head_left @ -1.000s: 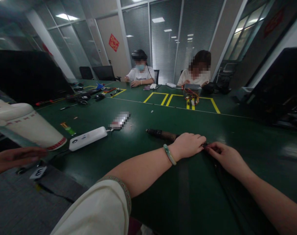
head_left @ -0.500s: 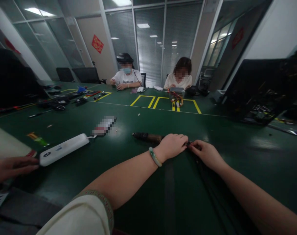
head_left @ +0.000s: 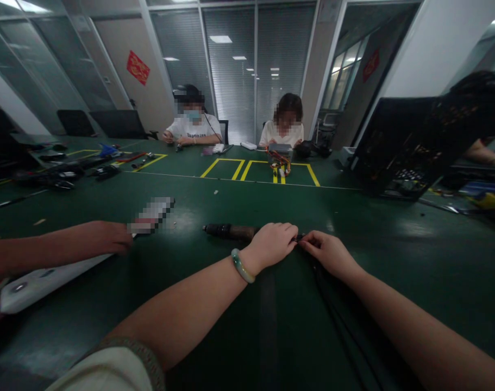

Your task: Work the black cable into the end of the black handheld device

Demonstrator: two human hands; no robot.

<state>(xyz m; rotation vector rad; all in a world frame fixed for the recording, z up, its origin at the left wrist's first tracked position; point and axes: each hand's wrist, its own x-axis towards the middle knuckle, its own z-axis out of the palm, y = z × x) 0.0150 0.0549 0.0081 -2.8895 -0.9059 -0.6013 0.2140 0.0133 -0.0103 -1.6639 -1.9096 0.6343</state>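
A dark inline electric screwdriver (head_left: 231,232) lies on the green table with its tip toward the left. My left hand (head_left: 275,243), a jade bangle at its wrist, is closed over the rear of the tool and hides that end. Right beside it, my right hand (head_left: 331,252) pinches the black cable (head_left: 332,309) where it meets the tool's rear. The small connection between my fingertips is mostly covered. From there the cable runs down toward the table's near edge.
At left, another person's hand (head_left: 112,237) reaches over a long white device (head_left: 47,282) beside a blurred-out phone-like item (head_left: 155,214). Two people sit opposite, one behind a metal box with coloured wires (head_left: 280,160). Tools (head_left: 55,176) lie far left; a black monitor (head_left: 410,146) stands right.
My view has turned slightly right, while my hands keep their hold on the screwdriver and cable. The neighbouring person's arm has reached in across the white device.
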